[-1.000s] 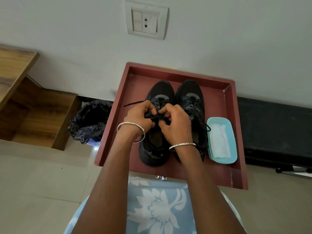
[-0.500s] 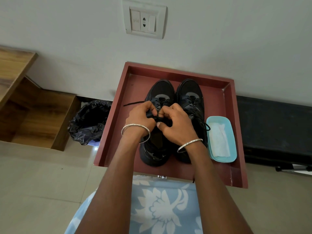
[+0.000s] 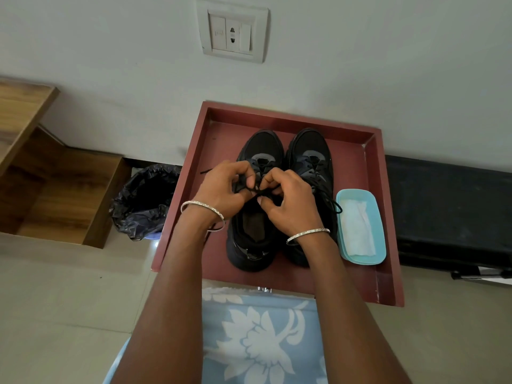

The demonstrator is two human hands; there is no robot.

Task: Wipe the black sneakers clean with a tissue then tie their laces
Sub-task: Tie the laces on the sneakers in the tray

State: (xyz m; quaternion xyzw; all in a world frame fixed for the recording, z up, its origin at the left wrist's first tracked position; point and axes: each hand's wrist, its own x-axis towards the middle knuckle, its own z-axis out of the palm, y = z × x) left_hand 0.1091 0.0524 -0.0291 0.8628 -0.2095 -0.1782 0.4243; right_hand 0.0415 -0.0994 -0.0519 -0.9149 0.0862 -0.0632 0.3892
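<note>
At the centre of the head view, two black sneakers stand side by side on a red-brown tray [image 3: 371,167], toes toward the wall. The left hand [image 3: 221,189] and the right hand [image 3: 291,202] are both curled, nearly touching, and their fingertips pinch the black lace [image 3: 259,192] over the tongue of the sneaker [image 3: 259,151] on the frame's left. The fingers hide whether a loop is already formed between them. One loose end [image 3: 206,171] of that lace trails left of the left hand across the tray floor.

The likeliest failure, as I judge it, is a slipping pinch. The cord is thin and held only at the fingertips, so easing either grip before the knot is drawn snug would let it fall slack. Black cord against a black shoe is also hard to read, and a finger could hook the wrong strand. Pulling hard on the free end might draw it right through.

Right of centre, the other sneaker [image 3: 310,146] has a lace hanging off its side toward a pale blue dish [image 3: 380,217] that holds a folded tissue [image 3: 357,231]. The bangle [image 3: 307,235] on the right wrist sits just above that shoe and could snag the slack cord or nudge the shoe against the dish.
</note>
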